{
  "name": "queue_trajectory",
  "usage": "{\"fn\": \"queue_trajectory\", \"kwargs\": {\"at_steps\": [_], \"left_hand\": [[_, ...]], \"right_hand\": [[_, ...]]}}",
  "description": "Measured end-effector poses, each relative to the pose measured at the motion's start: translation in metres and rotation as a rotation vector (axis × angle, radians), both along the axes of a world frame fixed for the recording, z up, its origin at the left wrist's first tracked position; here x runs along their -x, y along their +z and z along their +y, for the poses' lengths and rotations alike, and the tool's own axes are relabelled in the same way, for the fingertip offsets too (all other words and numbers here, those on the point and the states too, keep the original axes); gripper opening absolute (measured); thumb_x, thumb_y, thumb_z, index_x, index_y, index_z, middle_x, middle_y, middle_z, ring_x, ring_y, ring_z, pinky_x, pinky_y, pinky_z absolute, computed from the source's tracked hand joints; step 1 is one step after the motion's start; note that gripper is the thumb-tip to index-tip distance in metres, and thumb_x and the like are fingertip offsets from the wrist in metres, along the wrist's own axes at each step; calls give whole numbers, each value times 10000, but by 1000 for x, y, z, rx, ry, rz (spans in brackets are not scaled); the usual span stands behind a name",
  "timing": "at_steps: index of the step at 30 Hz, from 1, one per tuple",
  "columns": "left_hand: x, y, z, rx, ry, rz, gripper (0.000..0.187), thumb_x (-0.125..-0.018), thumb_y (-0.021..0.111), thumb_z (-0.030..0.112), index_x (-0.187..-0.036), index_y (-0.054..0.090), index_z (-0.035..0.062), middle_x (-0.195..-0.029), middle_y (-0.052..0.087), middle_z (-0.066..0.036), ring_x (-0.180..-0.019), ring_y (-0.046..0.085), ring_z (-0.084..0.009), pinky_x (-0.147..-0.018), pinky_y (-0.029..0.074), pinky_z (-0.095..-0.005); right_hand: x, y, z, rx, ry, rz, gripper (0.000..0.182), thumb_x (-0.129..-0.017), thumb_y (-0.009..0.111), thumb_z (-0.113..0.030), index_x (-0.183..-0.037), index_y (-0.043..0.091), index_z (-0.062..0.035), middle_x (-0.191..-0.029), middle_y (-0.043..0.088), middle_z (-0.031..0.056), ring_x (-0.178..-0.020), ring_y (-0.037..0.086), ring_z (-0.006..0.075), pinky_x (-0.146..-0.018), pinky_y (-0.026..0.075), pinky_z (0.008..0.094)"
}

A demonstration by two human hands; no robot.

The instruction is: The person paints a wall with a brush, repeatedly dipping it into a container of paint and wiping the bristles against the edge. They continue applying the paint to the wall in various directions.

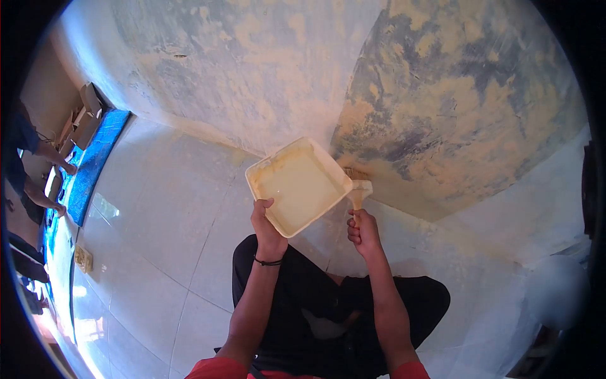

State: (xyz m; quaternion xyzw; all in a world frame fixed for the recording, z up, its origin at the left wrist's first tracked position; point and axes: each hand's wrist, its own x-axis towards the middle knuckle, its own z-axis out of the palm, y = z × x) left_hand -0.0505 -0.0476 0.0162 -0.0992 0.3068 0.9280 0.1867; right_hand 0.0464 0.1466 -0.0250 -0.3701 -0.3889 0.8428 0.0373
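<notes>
My left hand (269, 232) grips the near-left rim of a square cream-coloured tub (286, 228), thumb over the edge. Pale, creamy paint (302, 186) covers the tub's bottom, with yellowish smears along its inner wall. In my right hand (363, 232), fingers are wrapped round the handle of a paintbrush (360, 191). The brush points away from me beside the tub's right corner, its bristles close to the foot of the patchy wall (435, 120). That wall shows grey and yellowish blotches.
The tiled floor (151, 208) spreads around my crossed legs. At the far left, another person's arms (50, 155) reach over a blue sheet (98, 161), near cardboard pieces (85, 123). A small yellowish block (83, 259) lies on the floor. Two walls meet at a corner ahead.
</notes>
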Motion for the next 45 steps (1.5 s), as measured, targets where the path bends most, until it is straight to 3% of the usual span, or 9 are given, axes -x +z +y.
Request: {"fn": "queue_trajectory", "kwargs": {"at_steps": [8,14,20,30,32,35,40,42,45], "left_hand": [[20,-11,-22,47,197,87,432,-766,478,191,-1157,458,9,-1038,553,-93,-934,560,-235,-821,458,-346],[18,-12,-22,34,265,62,439,-765,482,195,-1161,454,10,-1044,549,-94,-951,557,-235,-814,467,-355],[17,-7,-22,-37,194,89,588,-724,483,135,-1277,301,49,-1161,429,-97,-1089,439,-225,-931,384,-350],[16,-5,-22,-7,177,88,594,-723,485,126,-1282,298,49,-1187,405,-99,-1118,409,-222,-954,355,-353],[16,-12,-20,-36,177,27,461,-772,466,165,-1212,401,46,-1103,494,-90,-1015,511,-231,-863,438,-358],[16,-13,-22,-42,164,11,447,-770,468,170,-1196,423,45,-1096,507,-94,-1009,516,-238,-856,441,-357],[17,-5,-25,27,214,107,544,-748,475,138,-1269,342,55,-1179,439,-89,-1107,435,-220,-937,374,-347],[18,-3,-28,80,253,76,444,-773,474,207,-1164,444,1,-1017,549,-106,-919,561,-240,-804,461,-349],[18,-3,-30,55,224,102,472,-770,470,183,-1213,404,35,-1106,498,-99,-1014,507,-234,-855,430,-350]], "right_hand": [[29,78,-27,-14,-58,96,197,-827,464,-184,-964,474,-43,-622,428,6,-370,302,49,-297,220,192],[44,173,-59,-242,-107,365,239,-841,462,-196,-1009,500,-31,-637,437,3,-374,306,49,-300,217,189],[72,230,-60,-407,-149,604,288,-878,443,-250,-1052,498,-27,-651,430,3,-388,300,47,-314,225,190],[80,160,-51,-399,-126,386,273,-891,449,-283,-1033,488,-52,-647,419,10,-397,309,64,-326,218,198],[77,144,-49,-370,-113,350,263,-893,448,-275,-1023,487,-50,-643,420,13,-390,309,64,-321,218,199],[71,116,-50,-333,-104,304,242,-897,443,-258,-1005,485,-47,-637,422,18,-378,309,62,-312,218,200],[65,74,-55,-276,-85,219,245,-905,443,-264,-1016,487,-51,-612,433,6,-359,308,48,-298,221,195],[63,60,-56,-248,-81,212,241,-907,438,-263,-1013,487,-51,-608,433,7,-358,309,48,-298,222,196],[61,45,-60,-199,-73,191,218,-912,426,-243,-997,476,-48,-595,429,11,-353,305,53,-296,220,201]]}}
